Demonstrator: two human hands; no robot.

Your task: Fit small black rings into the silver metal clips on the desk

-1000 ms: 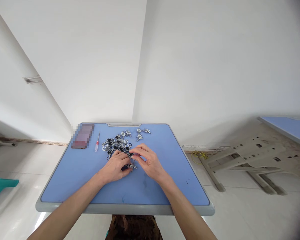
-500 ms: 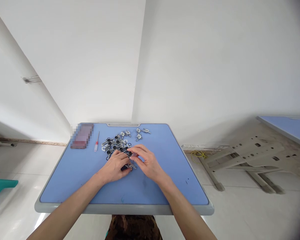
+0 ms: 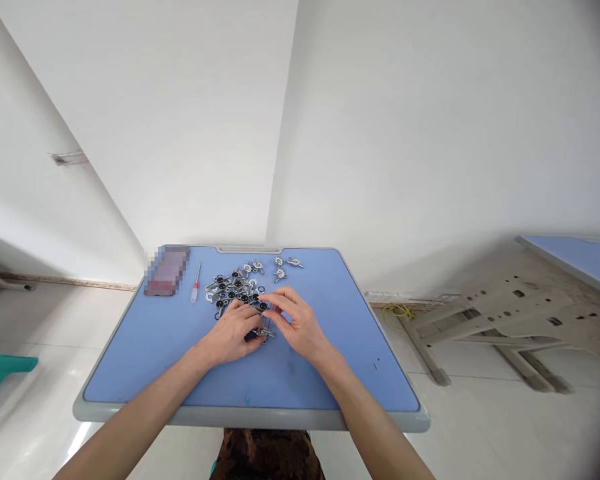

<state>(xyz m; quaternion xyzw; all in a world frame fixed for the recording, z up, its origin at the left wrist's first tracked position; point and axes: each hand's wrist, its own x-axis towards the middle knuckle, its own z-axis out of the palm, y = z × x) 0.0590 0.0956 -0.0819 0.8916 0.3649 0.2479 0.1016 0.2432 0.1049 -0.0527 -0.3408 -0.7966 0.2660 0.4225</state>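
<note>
My left hand (image 3: 233, 333) is closed around a small silver metal fitting (image 3: 266, 332), which sticks out past the thumb and fingertips just above the desk. My right hand (image 3: 296, 323) is close beside it, thumb and forefinger pinched on what looks like a small clear-handled screwdriver (image 3: 272, 310). Its thin shaft points down at the fitting, though the fingers hide most of it. Just beyond my hands lies a pile of metal fittings with round black caps (image 3: 231, 288), partly covered by my left fingers. Several silver fittings (image 3: 280, 274) lie apart, farther back.
A screwdriver (image 3: 195, 288) with a red and clear handle lies left of the pile. Farther left is a blurred-out dark red flat object (image 3: 166, 272). The blue desk (image 3: 140, 360) backs onto a white wall. Another desk (image 3: 575, 257) stands to the right, a green stool (image 3: 5, 367) to the left.
The view has shifted slightly, so the desk appears a little farther right. Both hands keep almost the same position and grip at the fitting.
</note>
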